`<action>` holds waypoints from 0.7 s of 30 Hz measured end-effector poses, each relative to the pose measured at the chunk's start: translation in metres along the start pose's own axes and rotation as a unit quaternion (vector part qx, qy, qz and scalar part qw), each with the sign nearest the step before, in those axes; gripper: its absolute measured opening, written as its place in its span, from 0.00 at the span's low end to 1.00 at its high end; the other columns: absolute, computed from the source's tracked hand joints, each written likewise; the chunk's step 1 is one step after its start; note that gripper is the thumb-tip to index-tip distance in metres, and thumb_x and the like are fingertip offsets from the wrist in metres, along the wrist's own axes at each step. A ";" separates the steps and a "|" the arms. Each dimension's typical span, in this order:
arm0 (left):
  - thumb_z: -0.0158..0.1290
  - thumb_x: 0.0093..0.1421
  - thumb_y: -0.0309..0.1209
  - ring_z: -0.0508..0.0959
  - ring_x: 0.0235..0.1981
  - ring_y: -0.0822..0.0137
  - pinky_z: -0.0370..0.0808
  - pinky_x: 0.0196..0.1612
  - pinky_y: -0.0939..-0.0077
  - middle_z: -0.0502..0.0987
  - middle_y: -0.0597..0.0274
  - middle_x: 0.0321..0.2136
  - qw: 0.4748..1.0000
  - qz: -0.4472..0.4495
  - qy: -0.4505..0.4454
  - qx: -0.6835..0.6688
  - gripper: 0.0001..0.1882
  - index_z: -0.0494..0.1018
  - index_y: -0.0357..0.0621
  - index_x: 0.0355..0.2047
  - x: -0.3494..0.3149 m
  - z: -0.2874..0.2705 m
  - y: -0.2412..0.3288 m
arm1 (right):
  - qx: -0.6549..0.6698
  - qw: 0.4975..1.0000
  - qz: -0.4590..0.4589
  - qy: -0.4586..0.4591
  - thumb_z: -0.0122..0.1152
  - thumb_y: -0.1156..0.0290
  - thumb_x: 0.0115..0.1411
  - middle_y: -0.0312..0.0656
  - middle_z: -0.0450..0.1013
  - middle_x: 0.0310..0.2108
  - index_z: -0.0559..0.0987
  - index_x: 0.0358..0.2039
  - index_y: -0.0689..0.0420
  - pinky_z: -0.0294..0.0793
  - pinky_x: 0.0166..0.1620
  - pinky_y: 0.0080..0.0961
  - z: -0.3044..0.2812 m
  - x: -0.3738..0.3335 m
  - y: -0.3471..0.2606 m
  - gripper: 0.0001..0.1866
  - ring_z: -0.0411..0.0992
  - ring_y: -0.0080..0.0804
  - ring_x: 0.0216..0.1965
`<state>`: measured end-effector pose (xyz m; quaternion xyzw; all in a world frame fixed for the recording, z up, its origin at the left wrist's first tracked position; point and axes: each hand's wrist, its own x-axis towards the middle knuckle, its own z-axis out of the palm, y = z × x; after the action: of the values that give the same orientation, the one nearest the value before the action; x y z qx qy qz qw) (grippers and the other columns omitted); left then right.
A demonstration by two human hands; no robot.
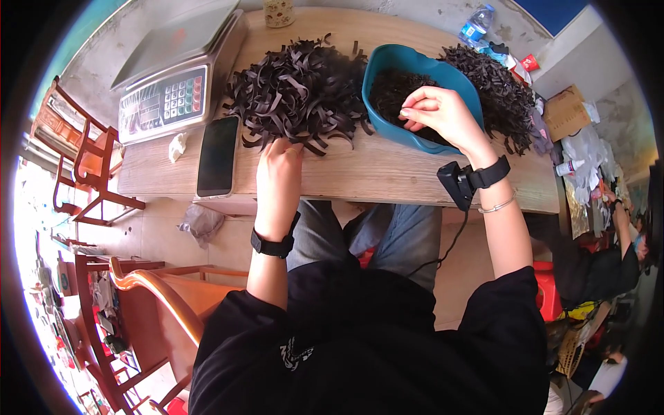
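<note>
A loose heap of dark brown-black strips point(294, 90) lies on the wooden table point(387, 173). At its near edge is my left hand point(279, 169), its fingers curled together; what they hold is hidden. My right hand point(443, 116) is over the teal plastic basin point(453, 74), the fingers bent and drawn together. Anything between those fingertips is too small to make out. Inside the basin lie more small dark pieces point(398, 90). Another dark heap point(494, 90) spreads on the table just right of the basin. Both wrists wear black bands.
A digital scale point(166, 104) stands at the left, with a dark-screened phone point(218, 155) and crumpled white tissue point(178, 146) beside it. A patterned cup point(278, 12) and plastic bottle point(477, 24) are at the back. Wooden chairs point(162, 290) stand left; another person point(598, 270) is far right.
</note>
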<state>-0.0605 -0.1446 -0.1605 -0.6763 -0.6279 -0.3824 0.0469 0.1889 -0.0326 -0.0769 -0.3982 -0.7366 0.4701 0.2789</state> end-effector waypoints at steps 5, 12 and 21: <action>0.53 0.49 0.23 0.73 0.28 0.57 0.69 0.31 0.70 0.72 0.57 0.23 0.999 0.001 0.013 0.039 0.04 0.74 0.38 0.27 0.002 -0.002 0.003 | 0.042 0.999 -0.013 0.024 0.54 0.75 0.56 0.45 0.74 0.29 0.72 0.31 0.65 0.74 0.33 0.20 -0.003 -0.006 0.003 0.06 0.74 0.27 0.29; 0.54 0.48 0.23 0.74 0.24 0.63 0.69 0.29 0.76 0.75 0.60 0.23 0.993 0.030 0.069 -0.091 0.05 0.74 0.42 0.28 0.006 -0.018 0.034 | 0.127 0.988 -0.065 0.055 0.52 0.76 0.57 0.50 0.73 0.37 0.69 0.27 0.61 0.73 0.38 0.22 -0.006 -0.029 -0.014 0.04 0.73 0.29 0.34; 0.57 0.39 0.21 0.74 0.23 0.65 0.70 0.27 0.75 0.74 0.63 0.23 0.938 0.229 0.092 -0.246 0.13 0.73 0.40 0.30 -0.004 -0.049 0.080 | 0.238 0.962 -0.123 0.056 0.57 0.84 0.51 0.52 0.71 0.33 0.70 0.26 0.66 0.76 0.34 0.23 0.053 -0.101 -0.049 0.05 0.73 0.31 0.30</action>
<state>-0.0121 -0.1912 -0.0953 -0.7539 -0.3358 -0.5642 0.0230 0.1845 -0.1554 -0.0574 -0.2524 -0.6298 0.5713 0.4618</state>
